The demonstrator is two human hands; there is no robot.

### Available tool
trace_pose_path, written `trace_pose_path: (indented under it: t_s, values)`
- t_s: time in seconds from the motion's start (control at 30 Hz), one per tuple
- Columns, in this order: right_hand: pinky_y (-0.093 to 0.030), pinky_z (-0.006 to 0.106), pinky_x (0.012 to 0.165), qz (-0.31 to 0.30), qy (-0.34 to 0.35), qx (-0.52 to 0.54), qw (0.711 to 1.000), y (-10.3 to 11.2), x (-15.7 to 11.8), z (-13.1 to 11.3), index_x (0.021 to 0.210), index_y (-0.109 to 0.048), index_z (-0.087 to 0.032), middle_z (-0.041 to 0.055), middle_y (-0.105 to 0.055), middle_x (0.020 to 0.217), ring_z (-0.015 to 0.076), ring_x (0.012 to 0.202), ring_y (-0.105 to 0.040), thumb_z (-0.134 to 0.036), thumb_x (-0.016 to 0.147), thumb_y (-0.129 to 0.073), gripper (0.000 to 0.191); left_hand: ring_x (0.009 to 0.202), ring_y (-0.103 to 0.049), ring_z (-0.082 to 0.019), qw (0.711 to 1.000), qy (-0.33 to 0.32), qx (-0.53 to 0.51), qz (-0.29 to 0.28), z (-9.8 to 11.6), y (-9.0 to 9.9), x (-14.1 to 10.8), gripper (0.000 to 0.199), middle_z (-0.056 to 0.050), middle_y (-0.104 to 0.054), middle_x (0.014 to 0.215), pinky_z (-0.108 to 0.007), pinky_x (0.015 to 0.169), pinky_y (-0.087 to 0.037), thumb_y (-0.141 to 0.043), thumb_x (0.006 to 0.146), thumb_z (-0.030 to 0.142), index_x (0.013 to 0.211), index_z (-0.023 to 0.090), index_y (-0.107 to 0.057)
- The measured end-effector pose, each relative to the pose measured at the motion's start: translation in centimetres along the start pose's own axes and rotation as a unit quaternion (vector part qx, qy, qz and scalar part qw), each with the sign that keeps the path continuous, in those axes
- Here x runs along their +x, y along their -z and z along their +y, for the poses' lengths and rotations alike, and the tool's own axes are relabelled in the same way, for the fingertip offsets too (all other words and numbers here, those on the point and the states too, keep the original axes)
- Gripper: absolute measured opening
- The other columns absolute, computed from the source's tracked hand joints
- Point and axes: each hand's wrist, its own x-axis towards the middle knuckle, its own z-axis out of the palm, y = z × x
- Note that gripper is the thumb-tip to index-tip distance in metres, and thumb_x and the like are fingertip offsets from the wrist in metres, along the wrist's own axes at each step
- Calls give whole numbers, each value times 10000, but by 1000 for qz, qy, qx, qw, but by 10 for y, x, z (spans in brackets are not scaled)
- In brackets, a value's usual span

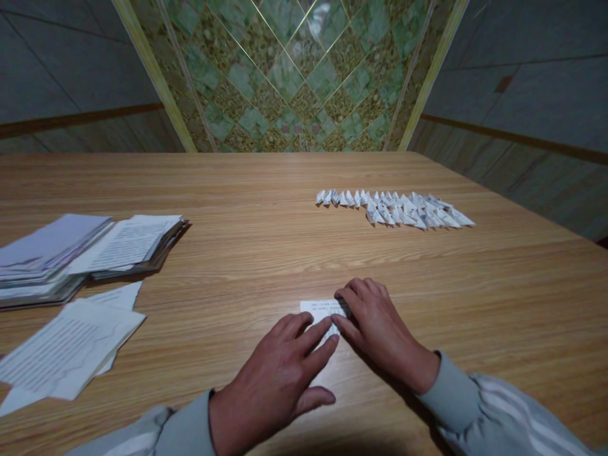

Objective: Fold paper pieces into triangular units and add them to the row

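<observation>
A small printed white paper (pixel 319 308) lies on the wooden table between my hands. My left hand (pixel 285 367) rests over its near left part, fingers apart, with the fingertips touching the paper. On the paper's right side is my right hand (pixel 373 323), its fingers bent and close together over the right edge. The thumb of my right hand reaches toward the left index fingertip. My fingers partly cover the paper, so its full outline and any folds cannot be made out.
Small folded paper pieces (pixel 403 209) stand in rows at the back right of the table (pixel 237 240). Stacks of paper (pixel 52 247) lie at the left, with loose printed sheets (pixel 66 348) nearer. A patterned green wall (pixel 294 76) rises behind the table.
</observation>
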Motion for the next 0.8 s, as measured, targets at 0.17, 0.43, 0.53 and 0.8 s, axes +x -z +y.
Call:
trace_pose_path:
  t_s: [0.17,0.43,0.53,0.8]
  values:
    - [-369,407,835,-5,-33,-12,999,-1,-1,-1,977,-635,-177,86,-629,965,280,930,-543,-238,889,-706,129,1286,-496,-408,1000,8,0,8,0,1,0,647,-177,-554,1453,-573,1032,-456,-566,913,600,1370,142,-551]
    - [-357,415,868,6,-61,31,998,1,0,2,979,-608,-179,73,-632,989,285,981,-548,-240,842,-758,212,1188,-545,-410,1000,24,-1,17,9,-4,0,611,-180,-586,1402,-595,933,-502,-587,909,581,1363,173,-549]
    - [-361,421,873,-10,-60,34,998,1,0,1,991,-612,-171,80,-636,978,285,965,-556,-266,841,-763,233,1166,-548,-389,999,31,-13,15,10,-5,0,588,-164,-592,1391,-583,935,-500,-595,914,561,1365,187,-546]
    - [-348,385,843,-15,-46,100,994,2,2,-2,901,-585,-194,30,-634,913,239,923,-564,-180,852,-722,147,1164,-530,-386,999,30,-7,28,11,-6,2,561,-176,-583,1383,-586,951,-477,-624,911,519,1345,170,-561]
